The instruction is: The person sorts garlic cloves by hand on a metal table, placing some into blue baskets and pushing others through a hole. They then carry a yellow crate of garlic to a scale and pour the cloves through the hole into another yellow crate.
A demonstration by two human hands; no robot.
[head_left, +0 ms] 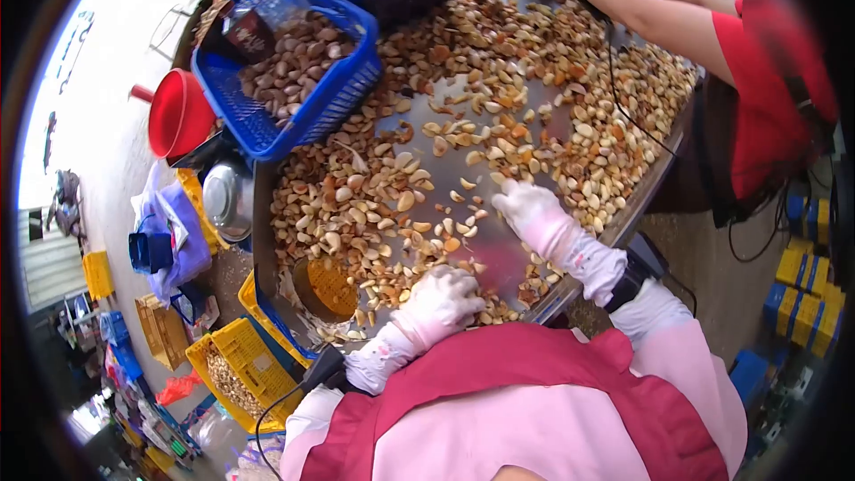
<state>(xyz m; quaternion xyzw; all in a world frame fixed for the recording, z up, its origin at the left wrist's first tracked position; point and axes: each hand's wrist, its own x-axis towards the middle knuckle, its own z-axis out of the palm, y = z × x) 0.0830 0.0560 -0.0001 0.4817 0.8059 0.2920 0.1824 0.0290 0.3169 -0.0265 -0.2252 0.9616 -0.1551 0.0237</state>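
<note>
Garlic cloves [356,205], pale and tan, lie spread over a metal table [436,160]. My left hand [441,305], in a white glove, rests low on the table near its front edge. Its fingers curl down over cloves, and what is under them is hidden. My right hand [533,214], also gloved in white, reaches farther out beside scattered cloves. Its fingers are bent together at the tips; whether a clove is between them is too small to tell. Both wrists carry a dark strapped device.
A blue basket [356,107] of unpeeled garlic stands at the back left. A round opening left of my left hand shows a yellow crate [331,285] below. Beside the table are a red bucket [178,116] and yellow crates [249,365]. A co-worker's arm [641,22] reaches over the far right.
</note>
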